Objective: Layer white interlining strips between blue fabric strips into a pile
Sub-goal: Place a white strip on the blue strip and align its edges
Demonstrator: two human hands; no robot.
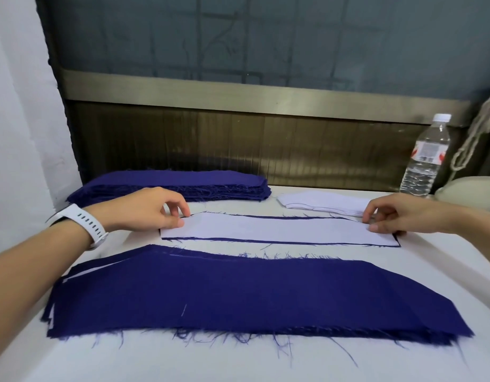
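A white interlining strip (pixel 277 230), lying crosswise, is being pinched at its ends by the left hand (pixel 166 213) and right hand (pixel 387 216).

Blue fabric pile (pixel 252 293): matt woven cloth, frayed edges. Interlining strip (pixel 277 230): smooth white. Bottle (pixel 424 158): clear glossy plastic.

We record deep blue, unpatterned fabric in near pile (pixel 255 293) and far stack (pixel 172 183); interlining strip (pixel 277 228) plain white; watch strap (pixel 85 220) white; bottle label (pixel 428 155) red and white.
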